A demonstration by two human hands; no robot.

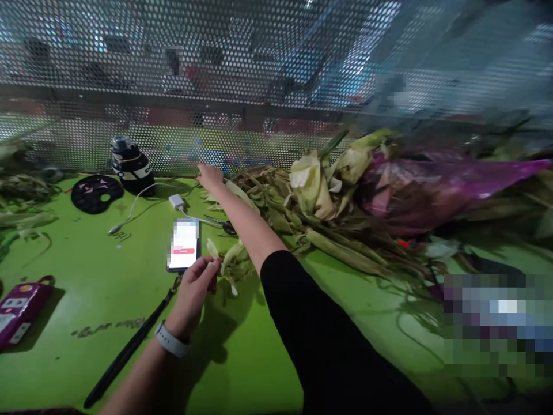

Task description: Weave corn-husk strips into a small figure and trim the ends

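Behind a bright green table (99, 300) rises a perforated metal screen (280, 63), with blurred shapes showing through its holes. Near the middle of the table, the left hand (196, 285), a pale watch (171, 341) on its wrist, has its thumb and forefinger brought together at the near left side of a small husk bundle (235, 259). Its fingertips appear to pinch the bundle there; the pale leaves spread out beyond them, to the right and upward, with one tip hanging below. How the remaining fingers are curled cannot be told. Farther off, the right hand (210, 177) reaches toward the foot of the screen, its arm in a black sleeve (319, 323) stretched across the table. Its fingers point away and to the left, just left of a heap of dry husks (272, 199); how far apart they are, and whether they have hold of anything, cannot be told. A lit phone (184, 245) lies just beyond the left hand, and a white adapter (176, 202) sits past it. Farther left stands a dark bottle (132, 167), while a purple plastic bag (415, 193) rests among the husks at right.
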